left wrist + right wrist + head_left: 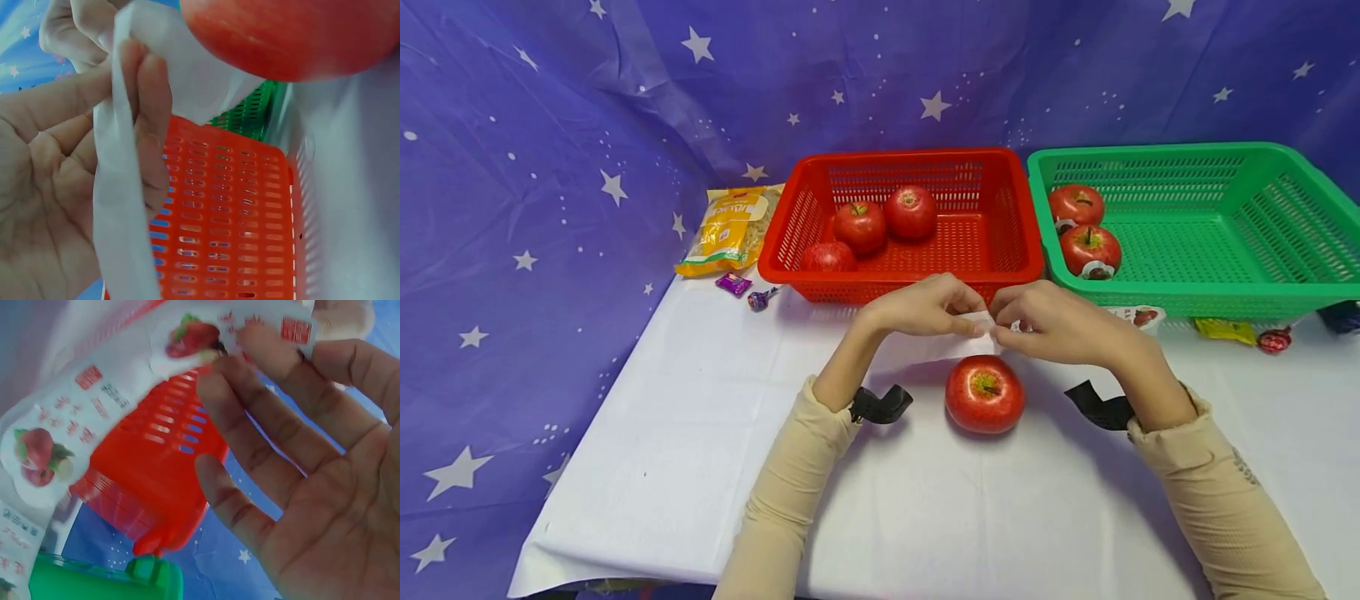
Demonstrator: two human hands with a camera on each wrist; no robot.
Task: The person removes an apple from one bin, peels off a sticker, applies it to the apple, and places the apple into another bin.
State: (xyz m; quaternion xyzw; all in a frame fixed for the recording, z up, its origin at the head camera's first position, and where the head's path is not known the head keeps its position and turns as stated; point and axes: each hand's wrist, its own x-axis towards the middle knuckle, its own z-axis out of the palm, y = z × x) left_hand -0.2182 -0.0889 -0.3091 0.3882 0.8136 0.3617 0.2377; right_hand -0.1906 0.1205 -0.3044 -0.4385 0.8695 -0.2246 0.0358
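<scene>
Sticker strip point(128, 378): red characters and red square stamps beside printed apple pictures; wording illegible. Yellow bag point(733, 223): pale lettering, illegible. Label point(1097, 271) on front apple point(1090, 245) in green basket point(1195, 301): too small to read.

- head view: bright, evenly lit, mostly sharp; white tablecloth point(647, 467) pale, low in contrast.
- loose apple point(985, 395): small highlights on top, consistent with light from above; soft shadow at its base.
- right sleeve point(1221, 492): broad, soft-edged shadow on its 9 o'clock side.
- left wrist view: dimmer, bluish, hazy; apple at 1 o'clock soft, cloth at 4 o'clock blurred.
- right wrist view: bluish, veiled; print on label strip point(109, 397) smeared.
</scene>
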